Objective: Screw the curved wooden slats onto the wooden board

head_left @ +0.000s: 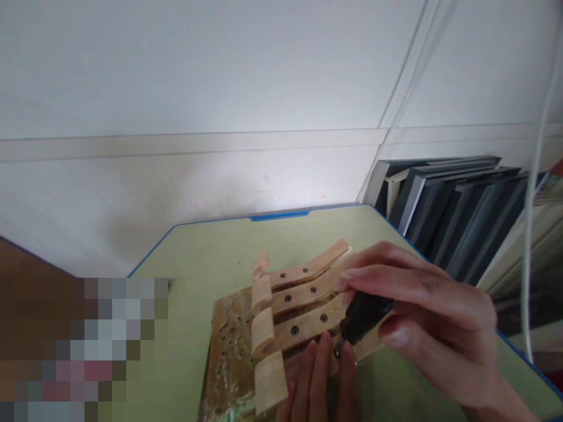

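Observation:
Several curved pale wooden slats [281,329] lie side by side on the table, each with a raised block at its left end and dark round screws in it. My right hand [422,316] is closed around a black-handled screwdriver [365,316], whose tip points down at a screw [338,350] in the nearest slat. My left hand [319,381] rests on that same slat with its fingers stretched out, two of them on either side of the screw. Under the slats' left ends is a worn brown board [229,346] with holes and smears.
The pale green table [193,258] has a blue edge and stands against a white wall [220,181]. Dark flat panels [457,199] lean to the right of it. A white cable [532,234] hangs at the far right. The lower left is blurred out.

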`<action>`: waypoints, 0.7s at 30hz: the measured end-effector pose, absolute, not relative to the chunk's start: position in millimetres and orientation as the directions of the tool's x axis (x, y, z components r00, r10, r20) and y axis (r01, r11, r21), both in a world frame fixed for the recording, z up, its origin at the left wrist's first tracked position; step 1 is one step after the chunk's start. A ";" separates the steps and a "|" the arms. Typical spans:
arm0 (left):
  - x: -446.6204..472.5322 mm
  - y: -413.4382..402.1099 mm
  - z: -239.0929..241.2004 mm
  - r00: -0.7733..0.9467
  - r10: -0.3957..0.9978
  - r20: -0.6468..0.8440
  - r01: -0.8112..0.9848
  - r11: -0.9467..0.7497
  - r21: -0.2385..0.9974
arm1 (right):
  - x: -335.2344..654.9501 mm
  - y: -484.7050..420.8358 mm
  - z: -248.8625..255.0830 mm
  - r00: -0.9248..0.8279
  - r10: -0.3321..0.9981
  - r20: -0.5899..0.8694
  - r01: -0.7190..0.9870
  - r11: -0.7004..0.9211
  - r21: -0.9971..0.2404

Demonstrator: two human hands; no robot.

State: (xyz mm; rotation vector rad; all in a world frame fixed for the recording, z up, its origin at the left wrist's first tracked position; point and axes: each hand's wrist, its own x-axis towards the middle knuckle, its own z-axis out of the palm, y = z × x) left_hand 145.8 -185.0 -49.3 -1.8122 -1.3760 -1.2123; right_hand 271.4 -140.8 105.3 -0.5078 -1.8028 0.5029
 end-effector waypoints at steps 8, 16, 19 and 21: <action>163.4 -176.0 -37.7 -0.173 0.265 0.949 0.926 -0.285 0.249 | 272.3 -144.0 101.8 -0.274 0.631 0.726 0.089 0.768 -0.634; 162.6 -177.8 -34.2 -0.164 0.271 0.949 0.922 -0.300 0.245 | 269.6 -140.8 96.9 -0.228 0.628 0.744 0.077 0.774 -0.629; 161.0 -177.7 -34.8 -0.144 0.282 0.949 0.925 -0.301 0.230 | 269.7 -139.5 96.9 -0.211 0.625 0.751 0.068 0.776 -0.627; 160.3 -177.2 -34.6 -0.144 0.283 0.948 0.924 -0.305 0.231 | 270.2 -139.3 96.8 -0.199 0.632 0.749 0.074 0.772 -0.631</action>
